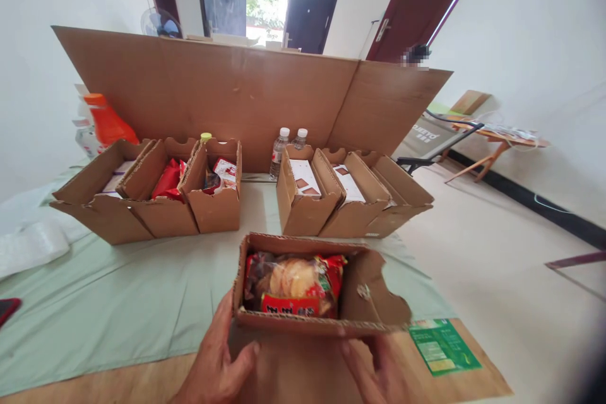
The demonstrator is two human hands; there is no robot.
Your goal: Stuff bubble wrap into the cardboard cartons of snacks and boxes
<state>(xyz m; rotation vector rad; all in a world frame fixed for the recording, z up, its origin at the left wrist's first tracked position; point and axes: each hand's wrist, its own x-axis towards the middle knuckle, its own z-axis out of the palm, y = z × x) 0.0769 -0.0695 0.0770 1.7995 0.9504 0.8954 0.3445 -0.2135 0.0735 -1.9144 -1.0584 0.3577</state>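
An open-topped cardboard box [379, 293] is right in front of me, its long near side facing my body. In its left part lies a red and clear bag of round biscuits [298, 284]; the right part shows bare cardboard. My left hand [218, 353] grips the box at its left end, with the thumb along the near side. Low on the near side, toward the right, my right hand [374, 369] holds it too. Some fingers of both hands are hidden by the box.
Cardboard bins stand in a left group [215, 211] and a right group [305, 214], several holding packets or white boxes. Behind them are water bottles [279, 154], an orange bottle [108, 120] and a tall cardboard panel [237, 95]. A green card [445, 347] lies at the right.
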